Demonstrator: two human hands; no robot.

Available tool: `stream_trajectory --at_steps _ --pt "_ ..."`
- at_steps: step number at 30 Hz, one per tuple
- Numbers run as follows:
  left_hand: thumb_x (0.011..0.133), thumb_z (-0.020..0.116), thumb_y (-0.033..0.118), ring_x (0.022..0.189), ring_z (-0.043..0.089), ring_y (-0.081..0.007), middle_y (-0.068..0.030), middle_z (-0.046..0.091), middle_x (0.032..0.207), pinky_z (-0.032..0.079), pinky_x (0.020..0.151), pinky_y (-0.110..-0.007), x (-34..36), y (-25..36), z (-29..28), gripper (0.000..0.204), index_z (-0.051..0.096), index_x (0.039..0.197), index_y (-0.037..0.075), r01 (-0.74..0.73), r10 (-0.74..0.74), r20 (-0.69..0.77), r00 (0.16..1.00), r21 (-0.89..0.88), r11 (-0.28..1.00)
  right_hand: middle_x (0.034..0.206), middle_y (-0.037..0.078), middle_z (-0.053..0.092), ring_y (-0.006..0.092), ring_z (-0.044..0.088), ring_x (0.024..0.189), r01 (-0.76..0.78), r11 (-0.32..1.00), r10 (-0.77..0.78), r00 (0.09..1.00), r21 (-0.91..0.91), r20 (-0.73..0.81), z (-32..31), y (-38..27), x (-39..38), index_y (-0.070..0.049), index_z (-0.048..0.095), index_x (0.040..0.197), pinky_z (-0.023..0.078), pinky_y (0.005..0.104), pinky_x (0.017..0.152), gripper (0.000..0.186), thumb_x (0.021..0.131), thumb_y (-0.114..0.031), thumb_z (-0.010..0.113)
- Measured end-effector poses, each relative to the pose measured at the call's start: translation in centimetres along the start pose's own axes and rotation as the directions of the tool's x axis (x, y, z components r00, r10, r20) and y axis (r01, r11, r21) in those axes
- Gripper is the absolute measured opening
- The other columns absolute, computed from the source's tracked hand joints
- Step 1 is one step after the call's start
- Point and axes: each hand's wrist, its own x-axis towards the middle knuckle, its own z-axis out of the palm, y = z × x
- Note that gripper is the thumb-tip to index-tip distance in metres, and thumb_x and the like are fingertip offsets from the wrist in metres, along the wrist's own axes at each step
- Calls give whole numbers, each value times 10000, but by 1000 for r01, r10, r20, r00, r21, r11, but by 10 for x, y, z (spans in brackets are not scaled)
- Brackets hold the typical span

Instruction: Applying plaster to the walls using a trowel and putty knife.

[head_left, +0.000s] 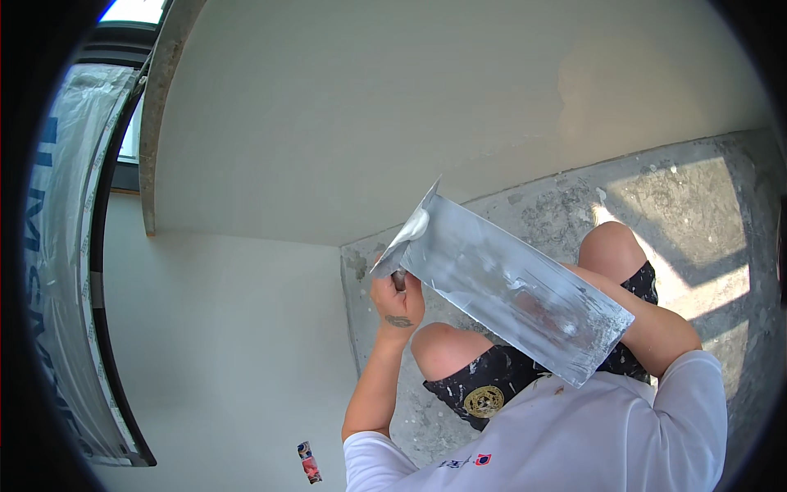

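Observation:
My left hand is closed around the handle of a putty knife, whose wide blade is raised. A lump of white putty sits on that blade, against the left end of a long plastering trowel. The trowel's flat metal face is turned up toward me, smeared with thin white putty and streaked at its right end. My right forearm runs behind the trowel, which is held up in the air. The blade hides my right hand and the trowel's handle.
A smooth grey wall rises ahead and meets a pale wall on the left. Spotted concrete floor lies below, with sunlit patches at right. A plastic-covered window stands far left. My bent knees are close below the trowel.

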Motion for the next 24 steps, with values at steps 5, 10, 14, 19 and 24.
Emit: stream_trajectory --at_steps 5,10,14,19,24 --pt "896 612 47 682 544 -112 -110 611 1039 426 578 -224 5 -11 5 280 561 1165 -12 -88 86 78 993 29 996 1157 89 652 148 635 997 -76 993 85 990 -87 109 -7 1 2 -21 564 1303 541 308 816 466 890 -195 696" --pt "875 664 57 755 589 -135 -120 611 1052 462 596 -236 13 -1 6 340 560 1193 0 -156 146 103 984 94 983 1224 82 632 152 616 1060 -92 984 127 965 -155 231 -18 8 -2 -24 536 1352 525 317 874 512 889 -176 694" --pt "831 690 23 823 631 -203 -142 624 1039 519 628 -285 17 0 6 400 563 1210 17 -185 180 97 979 48 982 1263 73 615 147 607 1081 -161 961 203 963 -225 175 -8 0 -14 -24 506 1385 514 312 896 523 905 -143 675" --pt "777 794 59 930 617 -184 -129 594 1108 516 786 -289 27 -8 -3 523 549 1237 22 -251 227 151 962 159 955 1266 72 613 138 604 1082 -52 997 11 853 64 523 -39 16 1 -25 493 1395 515 304 890 503 926 -120 650" --pt "714 615 -126 828 611 -342 -178 625 988 512 713 -398 65 12 6 489 569 1185 -2 -421 397 150 906 205 884 1230 63 630 132 621 1046 483 869 -371 486 111 791 -75 45 56 -23 502 1378 532 295 850 483 935 -147 647"
